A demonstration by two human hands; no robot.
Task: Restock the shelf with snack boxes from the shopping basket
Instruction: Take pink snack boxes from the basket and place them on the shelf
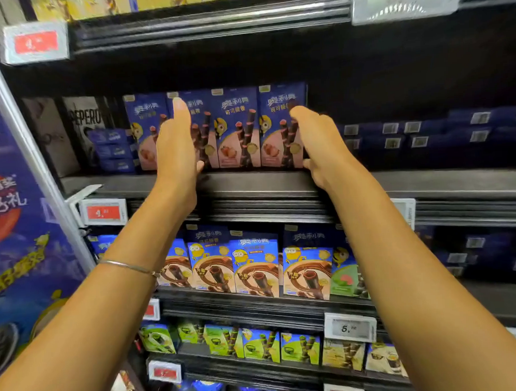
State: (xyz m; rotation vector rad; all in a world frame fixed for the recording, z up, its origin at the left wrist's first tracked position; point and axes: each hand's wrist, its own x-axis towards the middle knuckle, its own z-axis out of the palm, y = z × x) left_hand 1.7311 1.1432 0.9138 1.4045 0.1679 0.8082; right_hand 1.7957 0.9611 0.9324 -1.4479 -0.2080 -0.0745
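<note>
Both forearms enter from 7 and 5 o'clock and reach up toward the middle shelf (265,184); thin bracelet (127,266) on the left wrist. Left hand (174,142): released, fingers straight and together, palm turned inward, held in front of the second box from the left; thumb near that box's lower edge. Contact not resolvable. Right hand (319,139): released, fingers loosely extended, set against the right-hand end of the row, thumb low by the shelf lip; nothing grasped. Snack boxes (237,128): four dark blue and pink cartons, upright, side by side and touching, standing just above frame centre near the front of the middle shelf, between the two hands. At 3 o'clock of them, dark blue packs (425,132) lie flat in stacks on the same shelf. At 9 o'clock, a black Pepero box (85,123), set further back. Red price tag (103,212) on the shelf rail at 8 o'clock of the left hand. One shelf below: blue cartons (255,266), upright in a row. Below that: green cartons (262,346), with a white price tag (350,328) above them at 5 o'clock. Blue poster (13,235) along the 9 o'clock edge. Frame slightly motion-blurred.
</note>
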